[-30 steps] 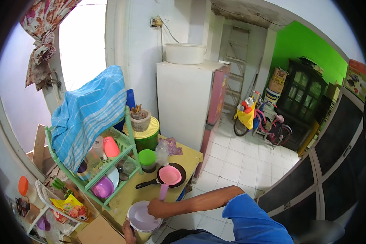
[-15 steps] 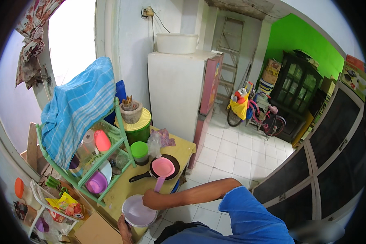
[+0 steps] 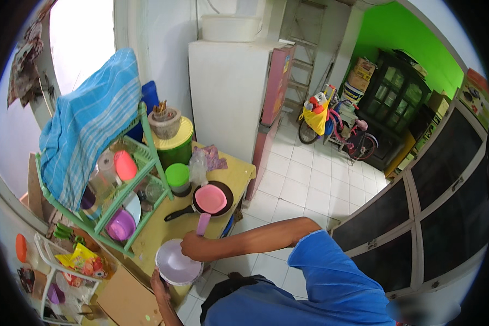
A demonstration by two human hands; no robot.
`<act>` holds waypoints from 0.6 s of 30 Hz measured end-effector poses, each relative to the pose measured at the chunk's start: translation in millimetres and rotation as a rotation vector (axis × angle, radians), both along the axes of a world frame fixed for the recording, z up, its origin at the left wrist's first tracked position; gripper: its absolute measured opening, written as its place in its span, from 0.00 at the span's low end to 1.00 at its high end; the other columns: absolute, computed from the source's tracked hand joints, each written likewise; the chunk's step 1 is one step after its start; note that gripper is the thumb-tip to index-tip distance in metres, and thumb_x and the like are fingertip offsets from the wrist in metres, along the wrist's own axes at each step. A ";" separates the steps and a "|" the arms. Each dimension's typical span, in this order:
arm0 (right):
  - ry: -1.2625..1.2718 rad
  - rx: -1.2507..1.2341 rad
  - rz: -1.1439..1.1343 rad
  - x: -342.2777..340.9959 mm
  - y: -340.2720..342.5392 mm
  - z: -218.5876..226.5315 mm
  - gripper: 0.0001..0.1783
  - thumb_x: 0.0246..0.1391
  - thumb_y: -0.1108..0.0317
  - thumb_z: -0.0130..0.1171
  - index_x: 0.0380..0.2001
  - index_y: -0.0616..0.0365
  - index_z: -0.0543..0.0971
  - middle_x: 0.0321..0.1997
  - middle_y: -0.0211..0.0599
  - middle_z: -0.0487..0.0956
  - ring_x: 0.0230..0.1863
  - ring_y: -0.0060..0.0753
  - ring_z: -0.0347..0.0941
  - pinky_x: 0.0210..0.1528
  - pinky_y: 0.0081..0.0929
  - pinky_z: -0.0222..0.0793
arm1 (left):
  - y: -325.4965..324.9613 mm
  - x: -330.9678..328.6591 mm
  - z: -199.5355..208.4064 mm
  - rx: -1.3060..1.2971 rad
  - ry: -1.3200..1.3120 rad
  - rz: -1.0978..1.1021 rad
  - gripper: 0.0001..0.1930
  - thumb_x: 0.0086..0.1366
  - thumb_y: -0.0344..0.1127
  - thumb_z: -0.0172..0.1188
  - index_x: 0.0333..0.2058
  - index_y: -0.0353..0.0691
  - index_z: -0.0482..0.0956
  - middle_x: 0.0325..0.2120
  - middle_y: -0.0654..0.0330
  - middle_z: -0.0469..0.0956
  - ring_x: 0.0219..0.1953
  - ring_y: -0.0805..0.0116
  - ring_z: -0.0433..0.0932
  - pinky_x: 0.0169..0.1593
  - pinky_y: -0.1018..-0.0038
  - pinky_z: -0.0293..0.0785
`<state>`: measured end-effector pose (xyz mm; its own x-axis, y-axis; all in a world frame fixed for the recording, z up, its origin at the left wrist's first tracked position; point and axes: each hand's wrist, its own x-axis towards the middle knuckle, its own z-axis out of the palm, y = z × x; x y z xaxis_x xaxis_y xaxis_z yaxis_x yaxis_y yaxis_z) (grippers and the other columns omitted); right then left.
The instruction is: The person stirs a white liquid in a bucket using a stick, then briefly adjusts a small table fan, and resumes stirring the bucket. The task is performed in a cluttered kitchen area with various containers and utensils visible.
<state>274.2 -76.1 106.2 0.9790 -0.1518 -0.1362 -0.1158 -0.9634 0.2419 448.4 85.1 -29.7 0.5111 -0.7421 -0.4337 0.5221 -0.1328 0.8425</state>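
My right hand (image 3: 195, 248) is closed at the end of the pale purple handle of a pink dipper (image 3: 211, 199), beside the far right rim of a bowl. The dipper's round cup overlaps a black frying pan (image 3: 227, 205); whether it touches the pan I cannot tell. The bowl (image 3: 177, 263) is round, pale lilac inside, at the table's near edge. My left hand (image 3: 158, 283) grips its left side, with the fingers partly hidden. What lies in the bowl is hard to make out.
A green dish rack (image 3: 156, 157) under a blue cloth (image 3: 92, 125) stands left on the yellow table (image 3: 242, 168). Beyond the pan are a green-lidded container (image 3: 177, 176) and a plastic bag (image 3: 198, 165). A cardboard piece (image 3: 133, 299) lies near left. A fridge (image 3: 228, 92) stands behind.
The whole view has shifted, so the scene sits higher and slightly left. Both hands, the bowl and the dipper keep nearly the same places on the table.
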 end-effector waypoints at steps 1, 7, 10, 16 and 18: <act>-0.041 0.040 0.034 -4.5 2.3 -4.9 0.07 0.36 0.62 0.60 0.19 0.52 0.81 0.23 0.36 0.79 0.28 0.39 0.76 0.25 0.37 0.66 | 1.5 -0.4 -1.1 0.002 -0.002 0.010 0.14 0.65 0.48 0.51 0.28 0.45 0.73 0.16 0.71 0.67 0.16 0.80 0.62 0.18 0.81 0.55; -0.240 0.109 -0.052 14.6 -5.9 -39.5 0.06 0.34 0.63 0.59 0.16 0.52 0.79 0.19 0.38 0.76 0.24 0.40 0.74 0.26 0.39 0.65 | -4.9 0.7 -14.6 0.046 -0.013 0.007 0.15 0.66 0.48 0.50 0.37 0.42 0.76 0.24 0.71 0.72 0.23 0.81 0.66 0.25 0.81 0.60; -0.115 0.091 -0.043 12.4 -6.9 -2.7 0.04 0.38 0.66 0.58 0.17 0.50 0.80 0.21 0.36 0.77 0.25 0.39 0.76 0.26 0.36 0.67 | 8.8 8.3 -24.4 0.050 -0.008 -0.005 0.17 0.66 0.47 0.50 0.42 0.40 0.76 0.30 0.68 0.76 0.29 0.80 0.71 0.32 0.81 0.67; 0.038 0.196 0.028 -15.1 8.3 18.6 0.08 0.43 0.69 0.52 0.17 0.57 0.78 0.19 0.43 0.76 0.25 0.43 0.76 0.27 0.38 0.68 | -1.0 -11.8 11.3 0.072 0.027 0.100 0.12 0.65 0.47 0.53 0.27 0.48 0.76 0.17 0.76 0.69 0.16 0.86 0.61 0.18 0.86 0.52; -0.054 0.213 0.056 -4.4 9.1 9.9 0.09 0.43 0.69 0.51 0.17 0.58 0.78 0.20 0.43 0.77 0.24 0.43 0.76 0.27 0.37 0.69 | -0.6 -11.6 12.6 0.080 0.048 0.106 0.12 0.64 0.47 0.54 0.26 0.48 0.75 0.17 0.76 0.69 0.16 0.86 0.61 0.17 0.85 0.52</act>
<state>269.7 -67.1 116.1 0.9918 -0.0700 -0.1067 -0.0675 -0.9974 0.0270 436.9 84.5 -17.1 0.5618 -0.6472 -0.5153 0.5762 -0.1409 0.8051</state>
